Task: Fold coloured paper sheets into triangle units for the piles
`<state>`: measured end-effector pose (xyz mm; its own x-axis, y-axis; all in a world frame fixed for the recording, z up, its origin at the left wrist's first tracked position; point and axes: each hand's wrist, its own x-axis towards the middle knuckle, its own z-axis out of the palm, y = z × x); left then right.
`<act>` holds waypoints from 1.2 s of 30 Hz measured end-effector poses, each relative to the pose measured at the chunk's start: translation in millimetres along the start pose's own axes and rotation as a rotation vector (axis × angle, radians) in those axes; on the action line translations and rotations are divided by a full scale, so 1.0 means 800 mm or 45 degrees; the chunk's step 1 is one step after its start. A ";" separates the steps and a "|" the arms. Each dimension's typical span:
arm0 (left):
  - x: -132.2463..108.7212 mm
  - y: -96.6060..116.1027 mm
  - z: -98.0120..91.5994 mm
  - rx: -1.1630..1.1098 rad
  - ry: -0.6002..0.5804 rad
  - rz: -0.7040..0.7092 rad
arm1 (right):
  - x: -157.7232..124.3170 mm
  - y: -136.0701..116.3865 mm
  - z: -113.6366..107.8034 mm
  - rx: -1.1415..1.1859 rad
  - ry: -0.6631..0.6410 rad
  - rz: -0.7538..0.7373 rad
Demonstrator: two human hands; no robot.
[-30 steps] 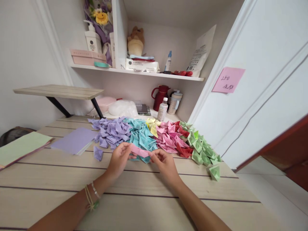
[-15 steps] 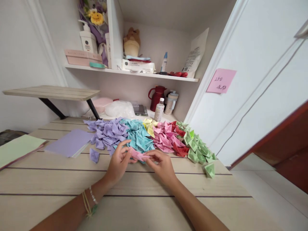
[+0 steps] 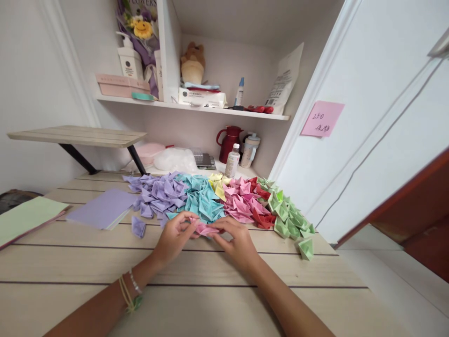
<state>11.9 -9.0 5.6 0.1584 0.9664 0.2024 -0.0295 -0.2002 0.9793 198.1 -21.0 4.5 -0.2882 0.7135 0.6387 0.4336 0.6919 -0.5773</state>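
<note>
A small piece of folded pink paper (image 3: 205, 229) is held between both hands above the table. My left hand (image 3: 173, 236) pinches its left end, and my right hand (image 3: 234, 238) grips its right end with thumb and fingertips. Behind the hands lies a heap of folded paper boats, grouped by colour: purple boats (image 3: 159, 194), blue boats (image 3: 201, 199), yellow boats (image 3: 219, 185), pink boats (image 3: 240, 201), red boats (image 3: 263, 219) and green boats (image 3: 289, 215). A single purple folded piece (image 3: 138, 227) lies left of my left hand.
Purple paper sheets (image 3: 101, 208) and a green-topped paper stack (image 3: 30, 215) lie at the left of the slatted table (image 3: 196, 309). A raised wooden stand (image 3: 77, 135) is behind them. A bottle (image 3: 232, 161) and a red jug (image 3: 230, 144) stand behind the heap, under a shelf (image 3: 196, 108).
The fingers of my left hand have curled in more around the left end of the pink paper, and the paper's shape looks more compact. My right hand has barely moved.
</note>
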 end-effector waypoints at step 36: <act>-0.004 0.006 -0.007 0.552 -0.137 0.342 | -0.011 0.011 0.015 -0.182 -0.036 -0.116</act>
<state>6.1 -12.1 10.0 0.3028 0.8543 0.4226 0.3247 -0.5093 0.7970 193.9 -19.9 -11.9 -0.3549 0.6530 0.6690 0.5213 0.7323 -0.4382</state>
